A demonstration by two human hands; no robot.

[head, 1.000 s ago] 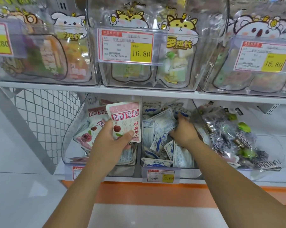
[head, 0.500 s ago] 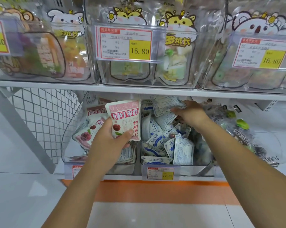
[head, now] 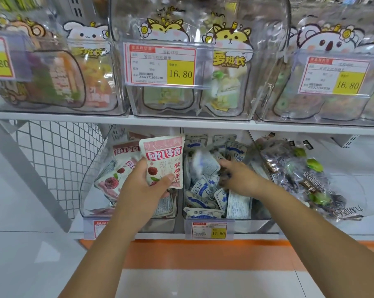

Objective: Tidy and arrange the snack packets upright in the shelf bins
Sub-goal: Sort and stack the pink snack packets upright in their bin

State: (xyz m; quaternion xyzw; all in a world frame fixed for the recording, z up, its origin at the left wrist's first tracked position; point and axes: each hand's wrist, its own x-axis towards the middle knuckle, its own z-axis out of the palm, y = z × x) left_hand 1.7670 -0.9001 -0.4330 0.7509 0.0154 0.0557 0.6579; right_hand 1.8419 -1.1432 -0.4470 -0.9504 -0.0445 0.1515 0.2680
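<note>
Our right hand (head: 239,179) has dropped from the top back of the middle bin (head: 265,222) to its centre, just right of the frame's middle. It now lies among the loose white-and-blue packets (head: 203,186), which are jumbled at all angles. Its fingers are smeared by motion beside a blurred packet, so we cannot tell whether they grip anything. Our left hand (head: 142,190) has kept its place left of centre. Thumb in front and fingers behind, it pinches a pink packet (head: 164,160) and holds it upright over the right side of the left bin (head: 89,190), where more pink packets lie tilted. A price tag (head: 209,230) sits on the middle bin's front edge. At right, a bag of dark sweets (head: 299,175) lies slumped on the shelf.
</note>
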